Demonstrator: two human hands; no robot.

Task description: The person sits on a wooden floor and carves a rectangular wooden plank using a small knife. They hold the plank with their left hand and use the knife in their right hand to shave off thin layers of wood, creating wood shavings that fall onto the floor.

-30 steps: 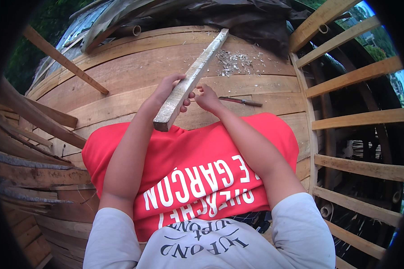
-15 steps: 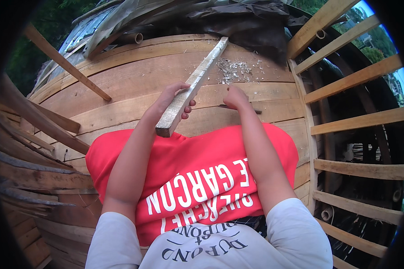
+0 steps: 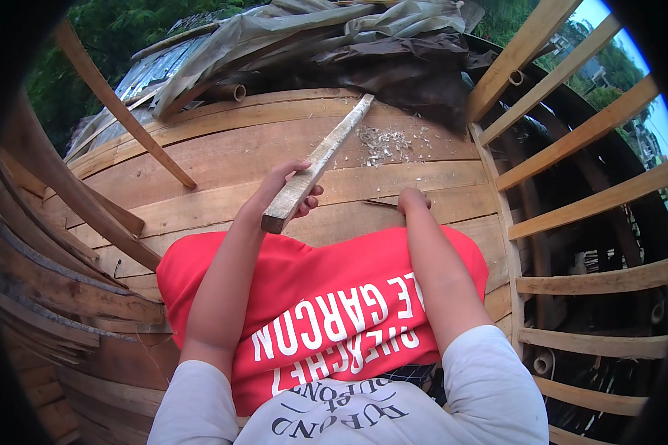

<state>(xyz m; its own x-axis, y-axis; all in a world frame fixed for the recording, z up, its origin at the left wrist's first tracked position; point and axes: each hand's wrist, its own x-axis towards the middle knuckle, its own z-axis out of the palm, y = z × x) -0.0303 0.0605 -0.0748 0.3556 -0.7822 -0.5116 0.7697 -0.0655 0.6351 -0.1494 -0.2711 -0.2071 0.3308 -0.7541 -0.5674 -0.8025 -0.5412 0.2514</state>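
My left hand (image 3: pixel 286 189) has its grip clenched around the near end of a long wooden stick (image 3: pixel 321 159), which slants away up and to the right across the plank bench (image 3: pixel 200 159). My right hand (image 3: pixel 413 200) rests on the bench, well apart from the left, touching a thin dark tool (image 3: pixel 382 203) that lies flat beside it; whether that grip has closed on the tool, I cannot tell. A scatter of pale wood shavings (image 3: pixel 386 141) lies just right of the stick's far half. A red cloth (image 3: pixel 319 304) covers my lap.
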